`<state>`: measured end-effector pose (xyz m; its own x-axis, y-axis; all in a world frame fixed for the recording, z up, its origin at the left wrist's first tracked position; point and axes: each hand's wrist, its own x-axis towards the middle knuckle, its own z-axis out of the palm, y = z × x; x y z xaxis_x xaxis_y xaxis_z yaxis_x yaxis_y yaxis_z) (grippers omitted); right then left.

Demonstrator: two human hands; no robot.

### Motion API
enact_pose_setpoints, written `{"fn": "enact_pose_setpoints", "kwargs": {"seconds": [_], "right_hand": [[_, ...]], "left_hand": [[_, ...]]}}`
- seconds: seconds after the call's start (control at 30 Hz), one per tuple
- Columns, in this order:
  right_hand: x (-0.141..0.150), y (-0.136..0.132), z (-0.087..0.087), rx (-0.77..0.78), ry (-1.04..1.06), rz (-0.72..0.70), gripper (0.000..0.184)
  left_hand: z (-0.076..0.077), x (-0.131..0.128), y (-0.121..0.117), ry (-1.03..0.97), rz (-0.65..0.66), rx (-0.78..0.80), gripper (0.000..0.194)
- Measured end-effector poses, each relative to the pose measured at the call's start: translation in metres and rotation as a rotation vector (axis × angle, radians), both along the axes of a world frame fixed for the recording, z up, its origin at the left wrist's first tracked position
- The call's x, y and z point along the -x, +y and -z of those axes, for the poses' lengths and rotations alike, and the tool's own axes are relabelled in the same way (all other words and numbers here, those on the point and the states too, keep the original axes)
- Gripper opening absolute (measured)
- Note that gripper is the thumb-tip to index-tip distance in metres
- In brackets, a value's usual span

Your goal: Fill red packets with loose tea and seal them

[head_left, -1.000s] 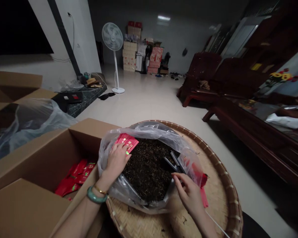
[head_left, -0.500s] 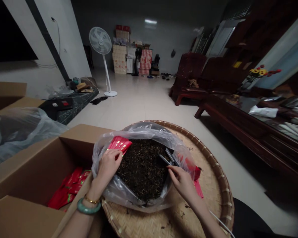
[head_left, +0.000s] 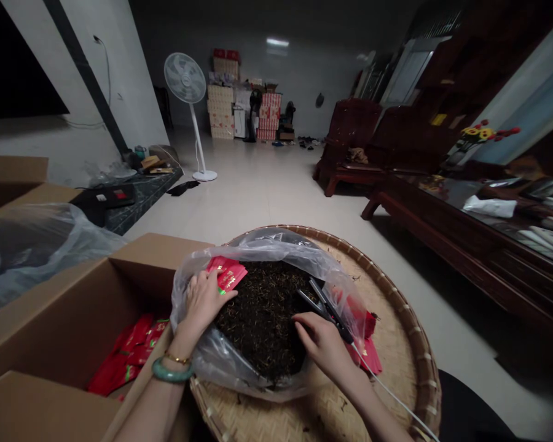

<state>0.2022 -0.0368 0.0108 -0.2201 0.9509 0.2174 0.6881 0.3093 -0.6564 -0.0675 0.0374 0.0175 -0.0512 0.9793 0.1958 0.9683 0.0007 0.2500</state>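
Note:
Dark dried tea leaves point(head_left: 262, 319) fill a clear plastic bag point(head_left: 188, 362), its mouth spread wide on a round woven bamboo tray point(head_left: 341, 414). My left hand point(head_left: 205, 298) rests at the bag's left side, fingertips on a fanned stack of red packets point(head_left: 228, 273), thumb stretched away from the fingers. Over the tea's right side, my right hand point(head_left: 320, 341) has its fingers pinched together; whether anything small is between them is hidden. Just beyond it lies a dark two-armed tool like a hair straightener point(head_left: 329, 310), jaws apart, with a white cord point(head_left: 387, 393).
An open cardboard box point(head_left: 50, 307) with red packets point(head_left: 129, 356) stands at the left. More red packets point(head_left: 373, 356) lie on the tray right of the bag. Beyond are a white standing fan point(head_left: 185, 78) and a dark wooden table point(head_left: 424, 227).
My left hand lifted off the red packets with fingers curled, then returned with fingers extended. My right hand moved from beside the tool's jaws leftward over the tea. The view turned slightly right.

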Motion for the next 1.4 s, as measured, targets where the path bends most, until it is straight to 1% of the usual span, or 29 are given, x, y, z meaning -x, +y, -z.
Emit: {"fn": "enact_pose_setpoints", "kwargs": {"seconds": [0.07,0.13,0.2,0.27,0.33,0.4,0.43,0.47,0.5,0.53,0.63,0.7,0.8,0.87,0.93,1.03,1.07,1.13,1.2,1.27,1.33,1.4], "right_hand": [[0.003,0.0,-0.003,0.014,0.008,-0.023,0.024],[0.006,0.0,-0.006,0.022,0.012,-0.036,0.024],[0.009,0.0,-0.007,0.031,0.009,-0.056,0.024],[0.013,0.001,-0.007,0.032,0.018,-0.081,0.024],[0.018,0.002,-0.008,-0.005,0.055,-0.08,0.024],[0.024,0.005,-0.01,-0.101,0.102,-0.031,0.03],[0.027,0.008,-0.012,-0.164,0.118,0.007,0.036],[0.03,0.01,-0.014,-0.227,0.125,0.044,0.043],[0.033,0.013,-0.016,-0.286,0.121,0.07,0.049],[0.036,0.015,-0.017,-0.336,0.107,0.081,0.052],[0.041,0.02,-0.02,-0.476,0.054,0.057,0.048],[0.042,0.02,-0.02,-0.581,0.031,0.048,0.047],[0.041,0.017,-0.018,-0.711,0.02,0.044,0.048],[0.04,0.014,-0.019,-0.739,0.037,0.029,0.044],[0.039,0.012,-0.021,-0.717,0.076,0.059,0.033],[0.035,0.01,-0.026,-0.633,0.121,0.15,0.009],[0.034,0.009,-0.028,-0.604,0.124,0.144,0.005],[0.029,0.006,-0.033,-0.555,0.128,0.051,0.006],[0.024,0.0,-0.036,-0.506,0.16,-0.066,0.009],[0.021,-0.007,-0.037,-0.433,0.232,-0.136,0.016],[0.021,-0.014,-0.034,-0.312,0.308,-0.16,0.021],[0.024,-0.019,-0.028,-0.147,0.353,-0.158,0.019]], "left_hand": [[-0.002,0.0,0.002,0.001,-0.011,0.018,0.059],[-0.004,0.0,0.002,0.018,-0.028,0.022,0.054],[-0.007,0.0,0.002,0.039,-0.038,0.017,0.045],[-0.01,0.0,0.0,0.013,-0.041,-0.016,0.033],[-0.012,-0.003,-0.005,-0.125,-0.013,-0.095,0.023],[-0.013,-0.011,-0.013,-0.4,0.043,-0.184,0.017],[-0.013,-0.017,-0.019,-0.581,0.07,-0.217,0.015],[-0.013,-0.024,-0.025,-0.765,0.065,-0.222,0.015],[-0.012,-0.032,-0.032,-0.896,0.057,-0.205,0.016],[-0.011,-0.041,-0.039,-0.974,0.056,-0.177,0.017],[-0.006,-0.063,-0.059,-1.062,0.049,-0.108,0.021],[-0.003,-0.072,-0.068,-1.111,0.054,-0.063,0.026],[0.0,-0.08,-0.074,-1.147,0.051,-0.017,0.029],[0.002,-0.083,-0.075,-1.15,0.052,-0.007,0.029],[0.004,-0.084,-0.076,-1.129,0.077,-0.016,0.027],[0.006,-0.082,-0.077,-1.053,0.137,-0.107,0.02],[0.008,-0.081,-0.077,-1.031,0.155,-0.143,0.018],[0.012,-0.076,-0.077,-1.019,0.173,-0.161,0.015],[0.017,-0.071,-0.077,-1.072,0.162,-0.078,0.016],[0.024,-0.066,-0.078,-1.187,0.133,0.053,0.021],[0.031,-0.063,-0.08,-1.313,0.114,0.157,0.028],[0.035,-0.062,-0.082,-1.364,0.122,0.208,0.03]]}}
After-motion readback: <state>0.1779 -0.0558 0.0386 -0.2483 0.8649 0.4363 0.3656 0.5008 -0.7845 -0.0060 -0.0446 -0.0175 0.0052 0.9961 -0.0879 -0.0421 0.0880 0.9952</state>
